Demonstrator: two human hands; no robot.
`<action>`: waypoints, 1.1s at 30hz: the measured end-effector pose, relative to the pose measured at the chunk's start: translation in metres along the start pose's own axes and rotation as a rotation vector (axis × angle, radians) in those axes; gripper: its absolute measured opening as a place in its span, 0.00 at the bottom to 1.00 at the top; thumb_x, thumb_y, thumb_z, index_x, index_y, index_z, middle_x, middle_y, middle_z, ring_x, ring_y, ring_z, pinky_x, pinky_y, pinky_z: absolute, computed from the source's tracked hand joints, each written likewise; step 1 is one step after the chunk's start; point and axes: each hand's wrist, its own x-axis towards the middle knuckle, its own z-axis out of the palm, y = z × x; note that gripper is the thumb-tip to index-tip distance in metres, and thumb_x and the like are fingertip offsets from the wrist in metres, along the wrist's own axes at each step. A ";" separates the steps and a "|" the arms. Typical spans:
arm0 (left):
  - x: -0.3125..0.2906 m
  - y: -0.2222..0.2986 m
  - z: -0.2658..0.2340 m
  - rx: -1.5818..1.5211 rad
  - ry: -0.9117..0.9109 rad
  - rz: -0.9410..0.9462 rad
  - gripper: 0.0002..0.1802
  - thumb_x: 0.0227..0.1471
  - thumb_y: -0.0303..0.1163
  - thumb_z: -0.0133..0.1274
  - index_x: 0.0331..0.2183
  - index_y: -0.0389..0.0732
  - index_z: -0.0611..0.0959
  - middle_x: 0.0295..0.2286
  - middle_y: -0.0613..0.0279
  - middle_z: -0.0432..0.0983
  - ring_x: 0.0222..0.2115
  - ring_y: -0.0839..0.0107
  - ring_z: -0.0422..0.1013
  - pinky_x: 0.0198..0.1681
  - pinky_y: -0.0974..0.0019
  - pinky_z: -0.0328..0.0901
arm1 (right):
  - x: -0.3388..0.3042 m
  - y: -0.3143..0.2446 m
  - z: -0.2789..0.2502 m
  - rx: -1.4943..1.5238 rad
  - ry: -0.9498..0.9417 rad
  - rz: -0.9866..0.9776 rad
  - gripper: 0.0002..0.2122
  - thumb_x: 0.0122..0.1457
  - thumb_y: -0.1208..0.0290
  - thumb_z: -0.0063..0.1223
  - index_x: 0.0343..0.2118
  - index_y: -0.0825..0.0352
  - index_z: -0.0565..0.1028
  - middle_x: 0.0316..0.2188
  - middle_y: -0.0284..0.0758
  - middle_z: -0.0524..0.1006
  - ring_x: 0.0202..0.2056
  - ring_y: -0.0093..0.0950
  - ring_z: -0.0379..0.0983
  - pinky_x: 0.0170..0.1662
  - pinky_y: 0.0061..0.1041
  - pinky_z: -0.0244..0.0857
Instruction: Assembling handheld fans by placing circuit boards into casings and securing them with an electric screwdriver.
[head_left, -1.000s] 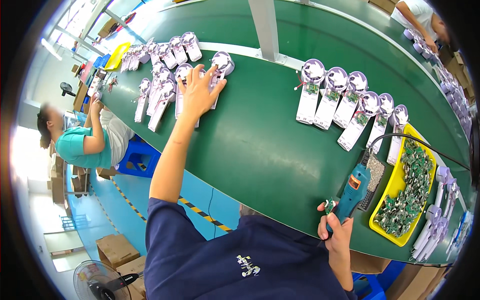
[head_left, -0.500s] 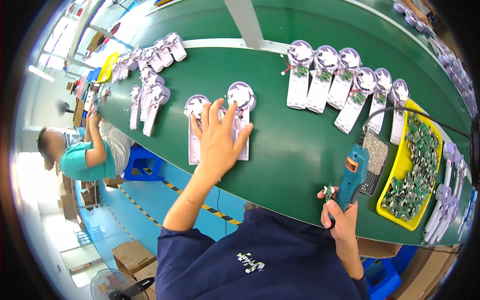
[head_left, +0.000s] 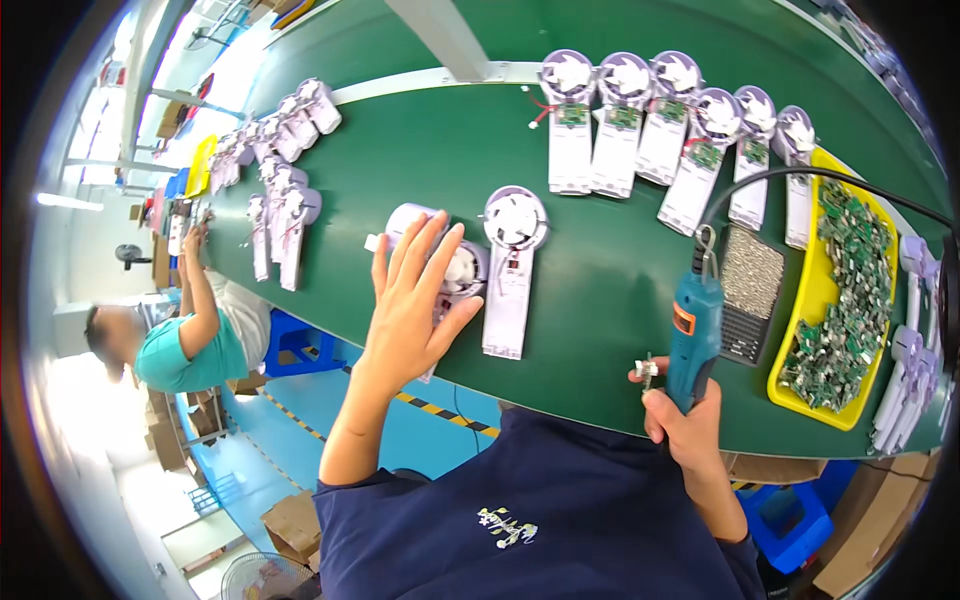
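My left hand [head_left: 415,305] is spread loose over white fan units [head_left: 468,270] near the green surface's [head_left: 590,300] near edge; my right, by that same edge, grips a teal power tool [head_left: 697,330] and a small part [head_left: 647,370]. A yellow tray [head_left: 808,312] lies toward the right end. Past the left edge, a person [head_left: 190,345] sits above blue floor [head_left: 320,395].

Casings [head_left: 464,268] partly hidden, floor fan [head_left: 264,578] cut off
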 end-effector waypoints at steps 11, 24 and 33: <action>-0.031 -0.039 0.013 -0.386 0.368 -0.347 0.28 0.45 0.17 0.54 0.52 0.36 0.75 0.43 0.55 0.75 0.43 0.65 0.73 0.43 0.63 0.69 | 0.002 0.001 -0.003 -0.026 -0.011 -0.003 0.13 0.56 0.76 0.59 0.43 0.75 0.74 0.31 0.35 0.80 0.15 0.13 0.64 0.17 0.14 0.58; -0.038 -0.068 0.022 -0.955 0.314 -0.656 0.21 0.54 0.18 0.52 0.51 0.31 0.73 0.37 0.57 0.78 0.33 0.79 0.74 0.34 0.76 0.68 | 0.002 0.002 0.000 -0.038 0.030 -0.026 0.13 0.56 0.75 0.60 0.43 0.74 0.74 0.31 0.35 0.80 0.15 0.13 0.65 0.17 0.14 0.58; -0.027 -0.047 0.007 -0.303 0.433 -0.344 0.22 0.47 0.16 0.53 0.47 0.37 0.79 0.38 0.56 0.72 0.38 0.66 0.72 0.37 0.68 0.70 | 0.001 -0.001 0.002 -0.069 0.017 -0.019 0.13 0.57 0.76 0.59 0.43 0.74 0.74 0.28 0.33 0.79 0.15 0.12 0.64 0.18 0.14 0.57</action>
